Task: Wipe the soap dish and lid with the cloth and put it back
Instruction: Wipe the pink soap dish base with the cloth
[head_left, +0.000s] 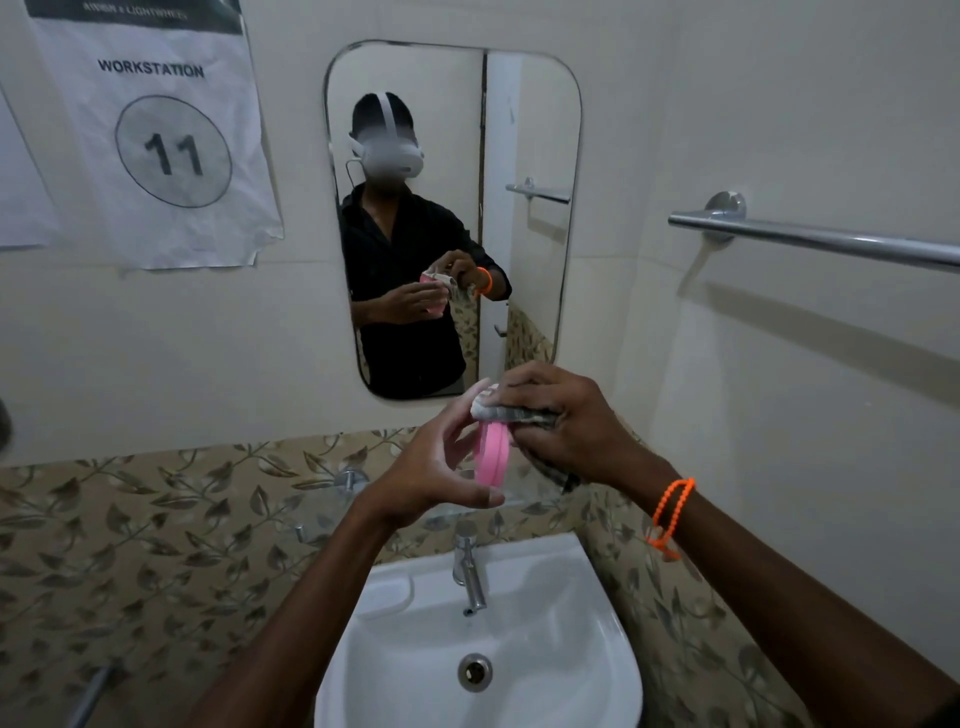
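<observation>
A pink soap dish (492, 457) is held on edge above the sink, between both hands. My left hand (436, 467) grips it from the left, fingers curled around its rim and thumb beneath. My right hand (561, 421) presses a grey-white cloth (511, 413) onto the top of the dish, and the cloth's tail hangs below the palm. Whether dish and lid are joined or apart is hidden by the fingers. The mirror (452, 218) reflects the same grip.
A white sink (571, 649) with a chrome tap (469, 569) lies directly below the hands. A glass shelf (332, 499) is fixed to the leaf-patterned tiles behind. A chrome towel rail (810, 239) juts from the right wall. A workstation sign (156, 130) hangs at upper left.
</observation>
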